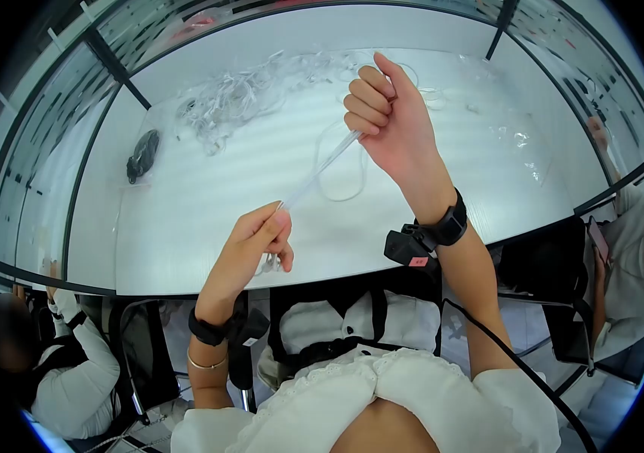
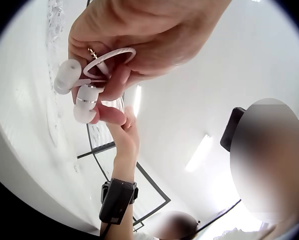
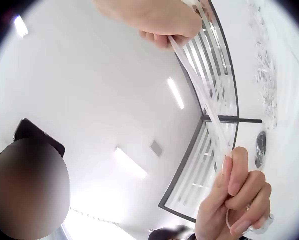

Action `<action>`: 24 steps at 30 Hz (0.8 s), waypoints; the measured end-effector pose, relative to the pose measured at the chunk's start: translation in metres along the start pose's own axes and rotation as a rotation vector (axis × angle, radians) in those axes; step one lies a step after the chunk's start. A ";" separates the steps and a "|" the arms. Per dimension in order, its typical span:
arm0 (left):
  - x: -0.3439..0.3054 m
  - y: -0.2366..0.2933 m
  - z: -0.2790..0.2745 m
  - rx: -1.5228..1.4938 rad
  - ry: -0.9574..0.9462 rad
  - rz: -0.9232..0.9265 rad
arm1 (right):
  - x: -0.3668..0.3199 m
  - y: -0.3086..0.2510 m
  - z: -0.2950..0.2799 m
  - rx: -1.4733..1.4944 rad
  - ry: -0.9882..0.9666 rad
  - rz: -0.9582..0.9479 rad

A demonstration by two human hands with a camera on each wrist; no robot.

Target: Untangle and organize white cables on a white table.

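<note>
White wired earphones are stretched between my two hands. My left hand [image 1: 260, 235] pinches one end of the cable, with two white earbuds [image 2: 86, 103] and a gold-tipped plug [image 2: 93, 53] hanging beside its fingers in the left wrist view. Higher up and to the right, my right hand [image 1: 394, 113] grips the other end in curled fingers, thumb raised. The white cable [image 1: 322, 167] runs taut in several strands, slanting from one hand to the other over the table. Inside the right fist the cable's end is hidden.
A heap of tangled white earphones [image 1: 239, 102] lies at the back of the white table [image 1: 209, 226]. A black bundle in clear plastic [image 1: 142, 156] sits at the left, and clear plastic bags [image 1: 518, 143] at the right. A loose white cable loop [image 1: 341, 199] lies mid-table. Partitions enclose the table; people sit on both sides.
</note>
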State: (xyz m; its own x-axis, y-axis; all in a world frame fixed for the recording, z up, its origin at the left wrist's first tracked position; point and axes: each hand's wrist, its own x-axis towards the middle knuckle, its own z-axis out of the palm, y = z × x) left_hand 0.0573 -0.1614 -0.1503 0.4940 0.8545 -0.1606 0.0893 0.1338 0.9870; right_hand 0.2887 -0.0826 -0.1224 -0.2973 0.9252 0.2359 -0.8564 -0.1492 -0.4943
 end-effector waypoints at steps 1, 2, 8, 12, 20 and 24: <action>0.001 -0.003 -0.001 0.003 0.011 -0.002 | 0.002 0.001 -0.002 -0.015 0.012 -0.015; 0.002 -0.004 -0.002 0.006 0.024 -0.003 | 0.004 0.001 -0.005 -0.031 0.022 -0.027; 0.006 -0.006 -0.011 -0.051 -0.054 -0.005 | 0.011 0.001 -0.005 -0.103 0.080 -0.080; 0.014 -0.005 -0.016 -0.136 -0.069 -0.087 | 0.020 -0.004 -0.012 -0.043 0.082 -0.120; 0.073 0.047 -0.048 0.099 -0.211 0.003 | 0.046 -0.049 -0.066 -0.048 0.008 -0.088; 0.097 0.044 -0.051 0.104 -0.220 -0.010 | 0.043 -0.063 -0.073 -0.137 0.042 0.000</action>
State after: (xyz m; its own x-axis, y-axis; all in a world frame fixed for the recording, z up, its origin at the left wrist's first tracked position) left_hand 0.0651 -0.0474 -0.1223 0.6685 0.7217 -0.1798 0.1781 0.0794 0.9808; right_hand 0.3609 -0.0078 -0.1418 -0.2768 0.9393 0.2025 -0.7898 -0.1023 -0.6048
